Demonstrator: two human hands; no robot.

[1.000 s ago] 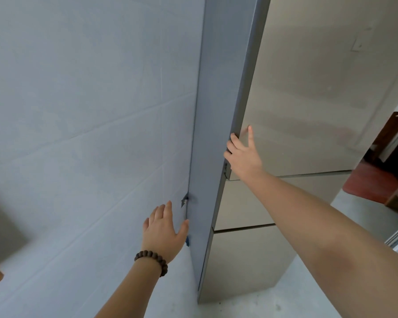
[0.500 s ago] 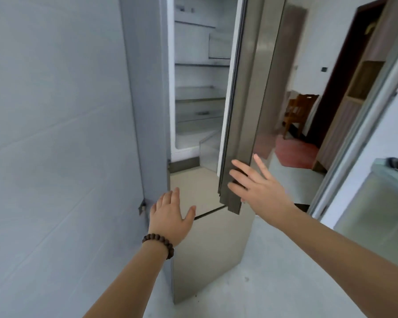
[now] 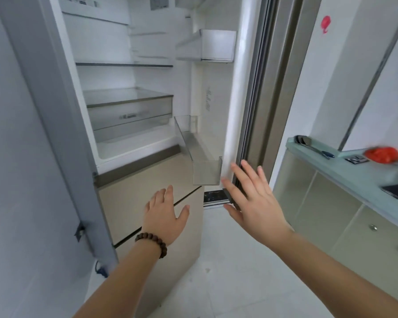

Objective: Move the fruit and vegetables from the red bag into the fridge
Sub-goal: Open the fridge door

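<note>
We stand before the fridge (image 3: 129, 125) with its upper door (image 3: 237, 88) swung wide, glass shelves and clear bins bare inside. Our right hand (image 3: 254, 203) hangs at the door's lower edge, fingers spread wide and straight, holding nothing; whether the fingertips touch the door we cannot tell. Our left hand (image 3: 164, 216), a bead bracelet (image 3: 152, 244) on the wrist, floats flat in front of the lower drawers (image 3: 133, 203), fingers loosely together, thumb out, also holding nothing.

The red bag (image 3: 381, 154) sits blurred on the counter (image 3: 331, 164) to the right, well apart from the fridge and from both hands, with a spoon (image 3: 308, 144) lying nearer the counter's end. No fruit or vegetables show outside it.

The step in hand, we judge, is settling the door open. Doing it well means leaving the door far enough back that it will not swing closed, then turning right for the bag with both hands free, keeping clear of the door's low corner.
</note>
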